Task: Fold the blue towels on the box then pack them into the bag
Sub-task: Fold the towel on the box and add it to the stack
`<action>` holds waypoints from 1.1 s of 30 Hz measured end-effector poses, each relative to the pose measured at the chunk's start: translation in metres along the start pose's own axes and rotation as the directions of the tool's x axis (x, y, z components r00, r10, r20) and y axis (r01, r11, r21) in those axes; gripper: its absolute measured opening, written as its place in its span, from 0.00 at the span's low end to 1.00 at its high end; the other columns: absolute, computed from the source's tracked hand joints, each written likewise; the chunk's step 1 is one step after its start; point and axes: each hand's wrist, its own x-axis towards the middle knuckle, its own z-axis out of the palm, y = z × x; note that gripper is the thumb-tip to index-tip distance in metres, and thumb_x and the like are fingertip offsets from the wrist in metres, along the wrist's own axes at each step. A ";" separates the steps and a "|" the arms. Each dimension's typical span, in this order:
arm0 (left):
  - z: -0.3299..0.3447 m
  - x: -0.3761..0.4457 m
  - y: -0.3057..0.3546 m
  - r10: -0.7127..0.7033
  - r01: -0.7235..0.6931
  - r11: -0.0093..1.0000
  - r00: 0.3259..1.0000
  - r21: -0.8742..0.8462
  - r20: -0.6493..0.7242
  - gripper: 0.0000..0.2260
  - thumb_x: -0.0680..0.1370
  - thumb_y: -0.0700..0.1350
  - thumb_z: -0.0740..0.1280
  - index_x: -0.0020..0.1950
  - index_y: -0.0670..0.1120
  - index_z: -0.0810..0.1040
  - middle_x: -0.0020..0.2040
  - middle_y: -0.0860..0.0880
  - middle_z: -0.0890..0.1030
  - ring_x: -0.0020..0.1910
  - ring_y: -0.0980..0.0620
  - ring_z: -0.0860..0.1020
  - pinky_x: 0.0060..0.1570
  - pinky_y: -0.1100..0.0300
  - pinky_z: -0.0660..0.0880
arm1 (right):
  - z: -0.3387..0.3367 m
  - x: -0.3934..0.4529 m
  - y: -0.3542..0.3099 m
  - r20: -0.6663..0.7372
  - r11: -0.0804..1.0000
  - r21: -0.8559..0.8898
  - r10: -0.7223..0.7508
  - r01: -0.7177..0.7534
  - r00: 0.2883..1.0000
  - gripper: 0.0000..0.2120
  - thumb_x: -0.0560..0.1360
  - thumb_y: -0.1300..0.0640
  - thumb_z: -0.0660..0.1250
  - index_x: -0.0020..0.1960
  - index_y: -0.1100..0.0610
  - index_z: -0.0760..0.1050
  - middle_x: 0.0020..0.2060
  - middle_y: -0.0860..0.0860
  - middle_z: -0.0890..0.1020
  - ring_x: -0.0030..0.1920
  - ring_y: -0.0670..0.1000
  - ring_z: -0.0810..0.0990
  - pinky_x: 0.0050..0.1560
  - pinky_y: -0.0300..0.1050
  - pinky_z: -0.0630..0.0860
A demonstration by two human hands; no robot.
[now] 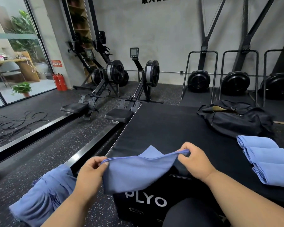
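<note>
You hold a blue towel (134, 171) up over the near edge of the black box (179, 133), stretched between both hands with its top edge doubled and the rest hanging in front of the box's printed side. Your left hand (90, 176) pinches the towel's left end between thumb and fingers, and your right hand (195, 161) pinches the right end, fingers curled round the folded edge. One corner of the cloth pokes up behind the top edge, between your hands.

To the right on the box top lie the folded towels (269, 161), three of them in a row, each overlapping the next, running from the middle of the box toward its near right edge. Just beyond them, at the far right of the box, sits the black bag (233, 118), its top open.

On the near left, below your left forearm, loose blue cloth (44, 199) hangs in a bunch by the speckled floor (39, 161).

Further off, rowing machines (115, 89) stand against the grey wall, with two red fire extinguishers (60, 81) at the far left beside the glass.
</note>
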 end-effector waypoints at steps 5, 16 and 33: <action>-0.015 0.011 -0.023 -0.113 0.109 0.991 0.992 -0.082 -0.047 0.05 0.81 0.35 0.69 0.51 0.43 0.84 0.44 0.48 0.86 0.43 0.52 0.79 0.46 0.54 0.74 | 0.030 0.040 -0.022 0.131 0.987 0.160 0.008 -0.029 0.991 0.03 0.75 0.62 0.68 0.44 0.58 0.74 0.33 0.45 0.76 0.34 0.45 0.71 0.38 0.42 0.69; -0.047 0.033 -0.083 -0.294 0.292 0.956 0.948 -0.040 -0.121 0.04 0.79 0.35 0.70 0.47 0.43 0.84 0.34 0.55 0.81 0.38 0.51 0.75 0.43 0.54 0.71 | 0.126 0.101 -0.003 0.344 0.982 0.015 0.172 -0.188 0.923 0.05 0.74 0.57 0.68 0.47 0.57 0.79 0.45 0.53 0.86 0.40 0.47 0.80 0.41 0.44 0.75; -0.057 0.054 -0.091 -0.318 0.318 0.948 0.940 -0.023 -0.126 0.04 0.81 0.35 0.67 0.53 0.42 0.80 0.41 0.46 0.80 0.39 0.48 0.74 0.41 0.54 0.70 | 0.131 0.102 -0.001 0.318 0.976 -0.065 0.216 -0.206 0.923 0.07 0.76 0.54 0.70 0.44 0.57 0.76 0.41 0.48 0.80 0.39 0.48 0.76 0.40 0.44 0.72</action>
